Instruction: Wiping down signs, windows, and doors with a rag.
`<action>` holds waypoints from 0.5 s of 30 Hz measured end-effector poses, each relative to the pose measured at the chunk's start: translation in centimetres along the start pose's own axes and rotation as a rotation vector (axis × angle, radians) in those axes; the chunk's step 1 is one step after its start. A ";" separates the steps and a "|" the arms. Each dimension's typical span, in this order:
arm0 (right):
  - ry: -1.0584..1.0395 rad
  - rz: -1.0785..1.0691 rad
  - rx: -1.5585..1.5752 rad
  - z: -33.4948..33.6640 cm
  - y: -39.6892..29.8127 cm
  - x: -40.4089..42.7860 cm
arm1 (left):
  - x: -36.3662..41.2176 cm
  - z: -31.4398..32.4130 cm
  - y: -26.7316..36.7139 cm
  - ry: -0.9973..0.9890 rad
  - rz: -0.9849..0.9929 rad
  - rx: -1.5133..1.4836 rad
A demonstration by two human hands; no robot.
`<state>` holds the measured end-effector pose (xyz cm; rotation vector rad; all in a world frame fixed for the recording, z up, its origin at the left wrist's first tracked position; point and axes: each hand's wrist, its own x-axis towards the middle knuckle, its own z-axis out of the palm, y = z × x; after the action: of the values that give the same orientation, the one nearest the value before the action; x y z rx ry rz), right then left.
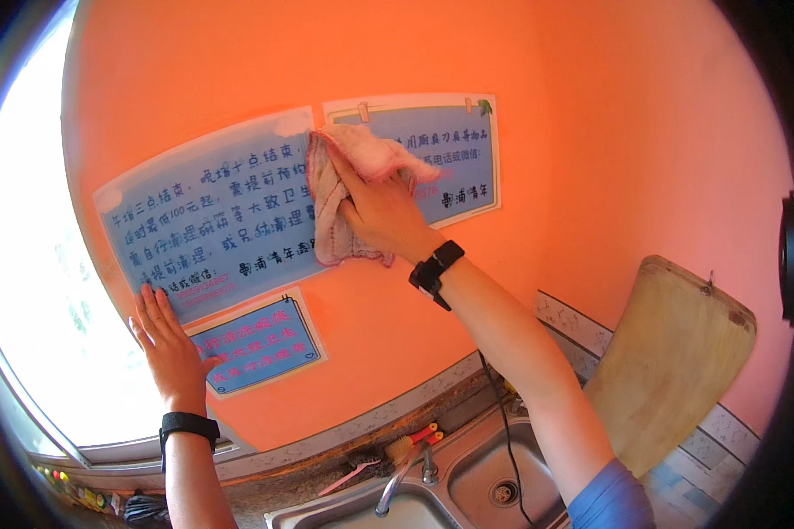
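My right hand (387, 211) presses a pinkish-white cloth with red stitched edges (364, 152) against the orange wall. The cloth overlaps the right end of a large blue notice (218, 218) and the left part of a second blue notice (460, 159), hiding some of their writing. My left hand (172, 350) lies with fingers spread at the wall's edge beside the window. Its fingertips reach the lower left corner of the large notice. Its thumb touches or overlaps a smaller blue notice with pink writing (264, 344). Both wrists wear black bands.
Below the wall is a double-bowl steel sink (446, 489) with a curved faucet (397, 486). Brushes with red-yellow handles (413, 443) and a pink-handled brush (347, 477) lie behind it. A black cable (506, 430) hangs into the right bowl. A wooden cutting board (675, 357) hangs or leans at right.
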<state>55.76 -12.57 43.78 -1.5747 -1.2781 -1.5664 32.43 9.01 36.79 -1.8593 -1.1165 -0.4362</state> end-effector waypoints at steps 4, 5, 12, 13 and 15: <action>-0.451 0.283 0.070 -3.3 4.8 -2.2 | -0.1 0.5 0.2 -0.008 -0.008 -0.008; -0.339 0.361 0.055 -3.3 9.1 -4.6 | -0.1 -0.1 0.6 0.016 0.006 -0.018; 0.438 0.550 -0.007 0.0 14.6 -12.2 | 0.0 0.4 0.0 0.059 0.017 -0.032; 0.437 0.549 -0.008 0.2 14.6 -12.9 | 0.0 0.3 0.0 0.057 0.017 -0.034; 0.288 0.593 1.777 1.0 13.2 -13.3 | 0.1 0.0 0.4 0.033 0.012 -0.002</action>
<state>69.91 -19.75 33.76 -0.3732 -1.1492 0.0463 32.80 8.97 36.70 -1.8531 -1.0823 -0.4596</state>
